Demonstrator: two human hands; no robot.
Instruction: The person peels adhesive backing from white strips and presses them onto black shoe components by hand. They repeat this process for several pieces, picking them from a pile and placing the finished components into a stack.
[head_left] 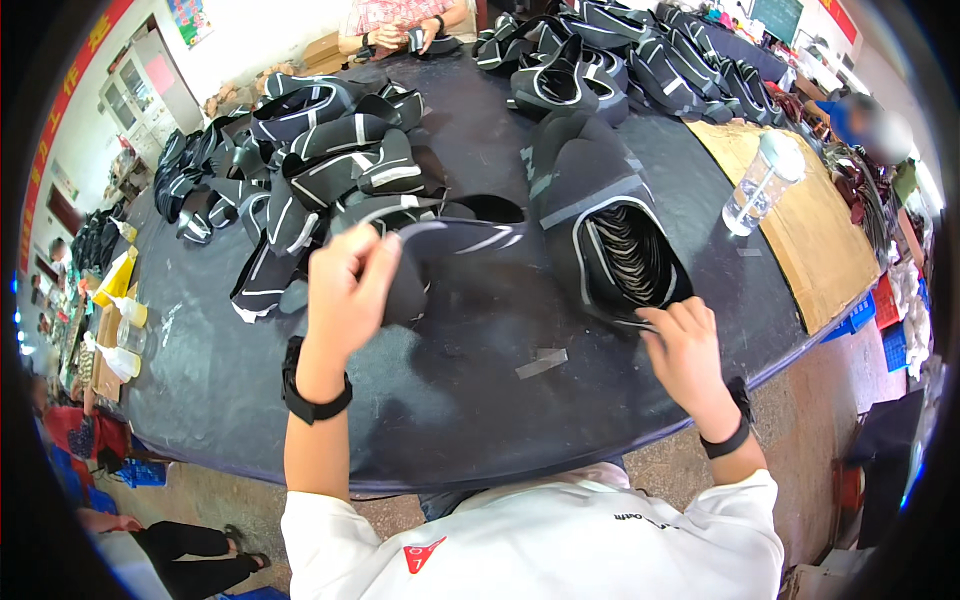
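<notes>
Black fabric piece held in left hand; right hand touches stack.

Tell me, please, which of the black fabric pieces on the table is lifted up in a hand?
The black piece with white trim gripped by the left hand. It is raised off the table; the others lie in heaps or in the stack by the right hand.

A single head-worn fisheye camera looks steeply down and forward from the person's own head, close above a dark table whose edges bow toward the round black rim of the frame. The left hand and right hand rise from the lower edge on bare forearms, near the lens. Farther off, the view takes in the table's far end and another person's hands.
</notes>
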